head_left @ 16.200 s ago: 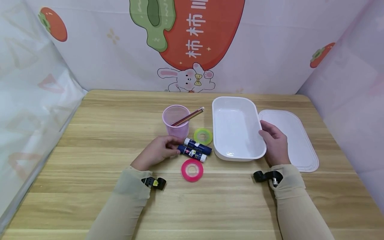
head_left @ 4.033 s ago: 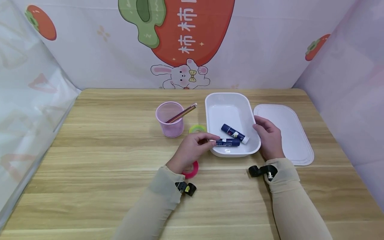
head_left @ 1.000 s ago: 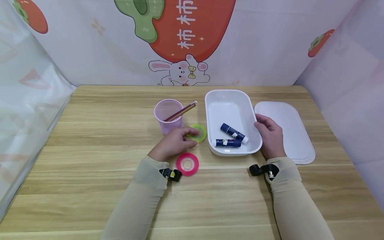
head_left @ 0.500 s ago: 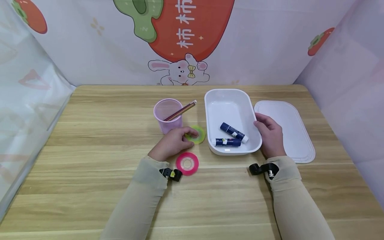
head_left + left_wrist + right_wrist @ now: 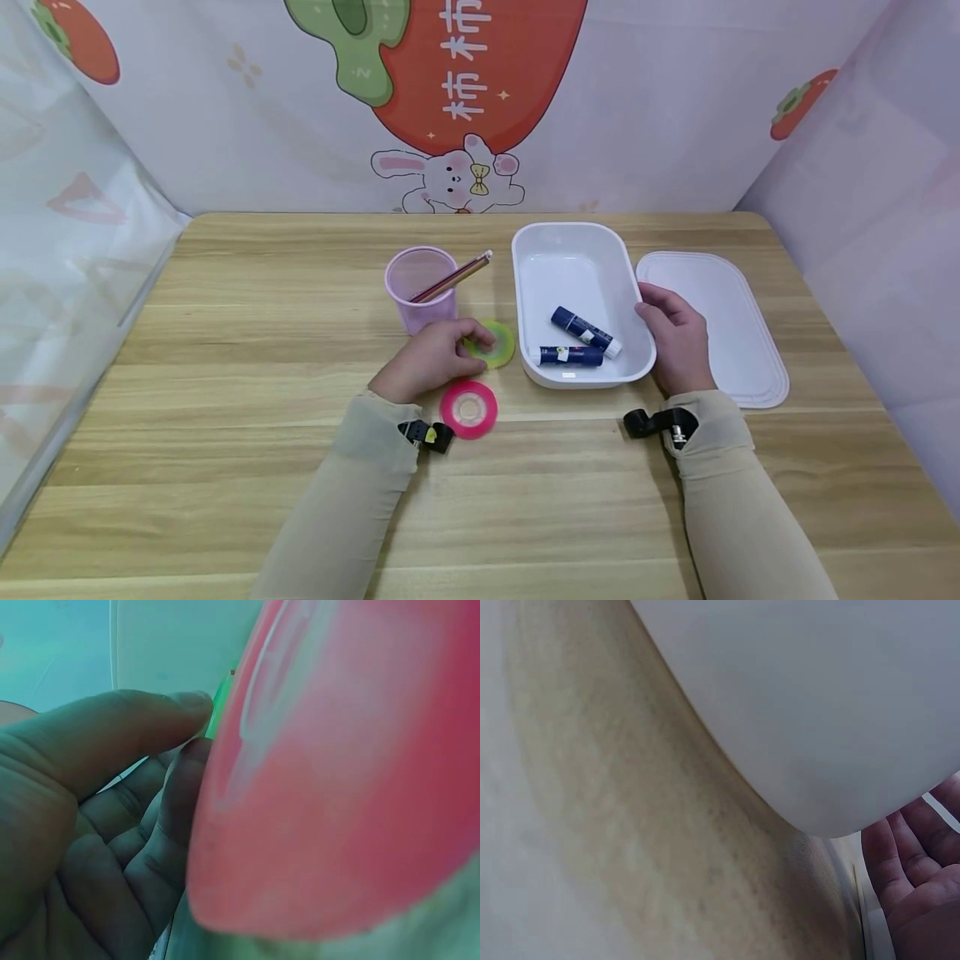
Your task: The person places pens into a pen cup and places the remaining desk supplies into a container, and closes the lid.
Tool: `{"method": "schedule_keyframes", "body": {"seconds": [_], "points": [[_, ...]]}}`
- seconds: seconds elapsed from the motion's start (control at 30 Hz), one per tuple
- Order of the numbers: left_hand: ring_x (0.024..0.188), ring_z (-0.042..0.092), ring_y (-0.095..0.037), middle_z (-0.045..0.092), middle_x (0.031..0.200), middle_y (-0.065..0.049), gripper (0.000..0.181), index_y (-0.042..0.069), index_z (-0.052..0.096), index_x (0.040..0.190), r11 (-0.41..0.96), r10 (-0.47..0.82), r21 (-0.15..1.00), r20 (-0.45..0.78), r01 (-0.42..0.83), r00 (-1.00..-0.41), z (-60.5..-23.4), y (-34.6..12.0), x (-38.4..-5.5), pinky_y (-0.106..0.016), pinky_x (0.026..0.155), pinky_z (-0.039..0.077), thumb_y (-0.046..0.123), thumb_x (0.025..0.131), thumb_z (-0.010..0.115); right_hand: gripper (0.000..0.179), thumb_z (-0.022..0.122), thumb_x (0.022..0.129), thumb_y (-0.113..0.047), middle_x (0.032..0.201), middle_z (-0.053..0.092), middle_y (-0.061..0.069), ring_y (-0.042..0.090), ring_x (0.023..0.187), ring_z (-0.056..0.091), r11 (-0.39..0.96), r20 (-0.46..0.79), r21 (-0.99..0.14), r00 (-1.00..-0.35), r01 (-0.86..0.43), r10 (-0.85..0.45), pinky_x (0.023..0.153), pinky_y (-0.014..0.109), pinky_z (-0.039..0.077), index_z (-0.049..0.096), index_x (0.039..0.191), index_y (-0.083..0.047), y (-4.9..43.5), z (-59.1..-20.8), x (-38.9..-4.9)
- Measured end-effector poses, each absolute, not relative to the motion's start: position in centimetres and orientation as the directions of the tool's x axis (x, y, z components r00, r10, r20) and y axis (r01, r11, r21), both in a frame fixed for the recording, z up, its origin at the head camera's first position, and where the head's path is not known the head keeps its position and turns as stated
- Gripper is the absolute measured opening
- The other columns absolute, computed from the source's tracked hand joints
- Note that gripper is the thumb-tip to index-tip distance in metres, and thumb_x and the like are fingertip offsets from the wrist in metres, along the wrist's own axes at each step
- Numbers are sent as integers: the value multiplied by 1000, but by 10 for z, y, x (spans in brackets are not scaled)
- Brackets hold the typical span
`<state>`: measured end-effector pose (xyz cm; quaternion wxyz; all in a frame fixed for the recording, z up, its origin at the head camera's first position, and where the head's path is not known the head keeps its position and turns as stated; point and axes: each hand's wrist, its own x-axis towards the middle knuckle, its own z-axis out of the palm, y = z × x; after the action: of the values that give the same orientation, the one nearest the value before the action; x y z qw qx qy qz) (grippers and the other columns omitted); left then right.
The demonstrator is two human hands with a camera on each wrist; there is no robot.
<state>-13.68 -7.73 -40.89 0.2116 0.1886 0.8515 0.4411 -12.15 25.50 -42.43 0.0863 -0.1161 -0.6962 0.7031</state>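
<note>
My left hand point(image 5: 431, 358) pinches a yellow-green tape roll point(image 5: 502, 344) at its left edge; the roll lies on the table. In the left wrist view, thumb and fingertip meet at a green sliver of that roll point(image 5: 220, 706), mostly hidden behind a large pink tape roll point(image 5: 315, 855). The pink roll point(image 5: 486, 427) lies flat just below this hand. My right hand point(image 5: 680, 346) grips the right rim of a white plastic box point(image 5: 573, 279), thumb at the rim, fingers along the outer wall. Two dark blue glue sticks, one slanted point(image 5: 581, 327) and one level point(image 5: 573, 357), lie inside.
A pink mesh cup point(image 5: 423, 317) with pencils point(image 5: 453, 277) leaning out stands behind my left hand. The flat white lid point(image 5: 731, 333) lies right of the box. A printed cloth point(image 5: 637, 125) rises behind the wooden table point(image 5: 262, 333).
Earlier the glue sticks lay on the table; my left hand has since put both in the box. Over the last second it draws the green roll slightly nearer. My right hand stays at the box.
</note>
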Motion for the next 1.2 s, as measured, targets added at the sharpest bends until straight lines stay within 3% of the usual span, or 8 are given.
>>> {"method": "schedule_keyframes", "body": {"seconds": [0.8, 1.2], "points": [[97, 62, -15, 70, 101, 3, 20, 11, 72, 108, 551, 588, 824, -271, 132, -762, -391, -86, -132, -34, 92, 52, 10, 89, 76, 35, 62, 98, -12, 125, 64, 8, 18, 113, 60, -15, -36, -999, -959, 34, 282, 85, 16, 54, 64, 133, -4, 254, -423, -121], [95, 62, -16, 72, 100, 2, 21, 11, 73, 108, 541, 604, 833, -292, 113, -741, -393, -87, -133, -30, 87, 54, 9, 87, 78, 35, 62, 98, -12, 124, 64, 7, 17, 112, 60, 3, -32, -999, -959, 35, 283, 84, 16, 55, 64, 133, -5, 254, -423, -121]]}}
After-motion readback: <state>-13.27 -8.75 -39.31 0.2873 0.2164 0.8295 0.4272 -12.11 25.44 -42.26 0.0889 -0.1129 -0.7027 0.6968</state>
